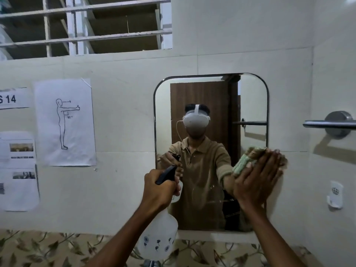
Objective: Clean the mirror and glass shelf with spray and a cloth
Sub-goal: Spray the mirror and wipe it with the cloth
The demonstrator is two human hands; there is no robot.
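A rounded-corner mirror [212, 105] with a dark rim hangs on the pale tiled wall. My left hand [159, 187] grips the black trigger head of a white translucent spray bottle [160, 236] with small flower prints, held upright in front of the mirror's lower left corner. My right hand [258, 176] presses a pale green cloth [243, 163] flat against the mirror's lower right part. The mirror reflects a person in a tan shirt and both hands. A glass shelf [221, 201] shows only faintly low in front of the mirror.
A metal towel bar [331, 124] sticks out on the right wall. A small white wall holder [336, 195] sits below it. Paper sheets [65, 122] are taped on the left. A barred window [84, 26] is above. Floral tiles [48, 247] run along the bottom.
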